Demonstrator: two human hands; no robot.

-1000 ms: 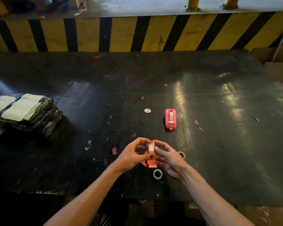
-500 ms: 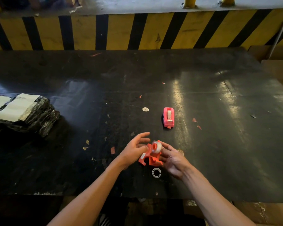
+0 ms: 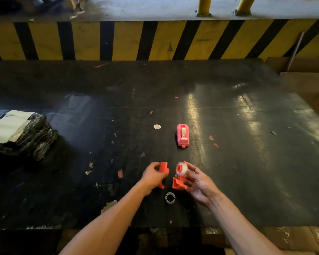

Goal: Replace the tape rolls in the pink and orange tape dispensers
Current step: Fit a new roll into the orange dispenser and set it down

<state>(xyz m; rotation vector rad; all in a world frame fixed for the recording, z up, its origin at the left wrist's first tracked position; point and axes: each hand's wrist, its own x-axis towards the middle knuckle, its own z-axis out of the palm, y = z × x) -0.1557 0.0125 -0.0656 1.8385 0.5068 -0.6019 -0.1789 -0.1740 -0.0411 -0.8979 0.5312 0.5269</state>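
The orange dispenser is split in two: your right hand [image 3: 197, 181] pinches the half [image 3: 179, 184] carrying the tape roll [image 3: 181, 168], your left hand [image 3: 154, 176] grips the other half [image 3: 163, 167] just beside it. To close them, bring the halves together sideways. The pink dispenser [image 3: 182, 135] stands farther out on the worktop [image 3: 247, 162], nearer your right.

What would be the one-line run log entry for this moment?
orange dispenser: split in two | left hand: holds one orange half | right hand: holds other half with tape roll | pink dispenser: on table, untouched

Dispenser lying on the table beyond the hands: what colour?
Pink dispenser, clearest in the head view.
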